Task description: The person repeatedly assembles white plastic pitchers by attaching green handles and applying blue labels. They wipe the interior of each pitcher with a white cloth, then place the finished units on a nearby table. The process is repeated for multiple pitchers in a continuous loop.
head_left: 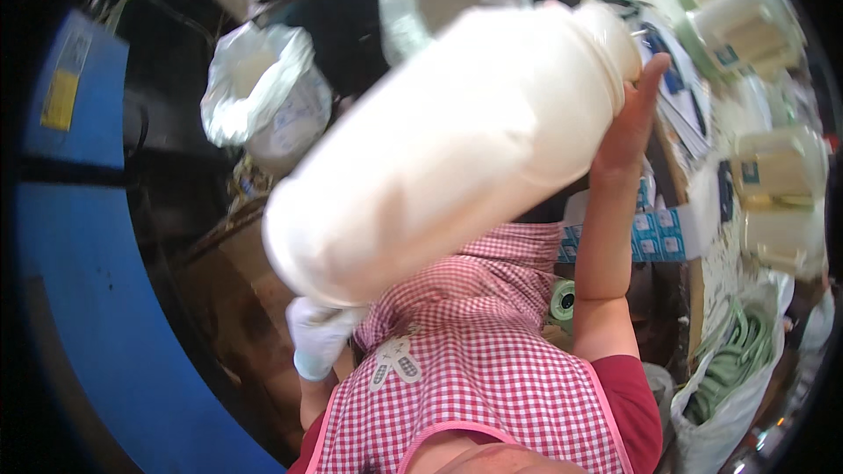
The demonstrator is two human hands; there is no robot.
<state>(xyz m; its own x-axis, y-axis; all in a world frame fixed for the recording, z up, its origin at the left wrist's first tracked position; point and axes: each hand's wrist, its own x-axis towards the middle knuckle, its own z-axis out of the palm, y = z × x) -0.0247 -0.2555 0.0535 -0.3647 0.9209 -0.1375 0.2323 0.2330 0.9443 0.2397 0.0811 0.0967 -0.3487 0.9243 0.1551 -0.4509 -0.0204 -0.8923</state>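
Already lifted and tilted, the big white plastic jar [448, 149] is gripped by both hands: gloved left [318, 333] under its base, bare right [628, 123] at its neck.

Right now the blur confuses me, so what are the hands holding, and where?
A big white jar, tilted: right hand at its neck end, gloved left hand under its base.

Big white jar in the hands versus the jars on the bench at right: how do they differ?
The big white jar is lifted and tilted on its side, blurred; the bench jars rest on the bench at the right. It looks plain white all over, while the bench jars are cream with small blue labels. The left hand, in a white glove, supports its base and the bare right hand its neck end; nobody touches the bench jars. All are pale plastic containers.
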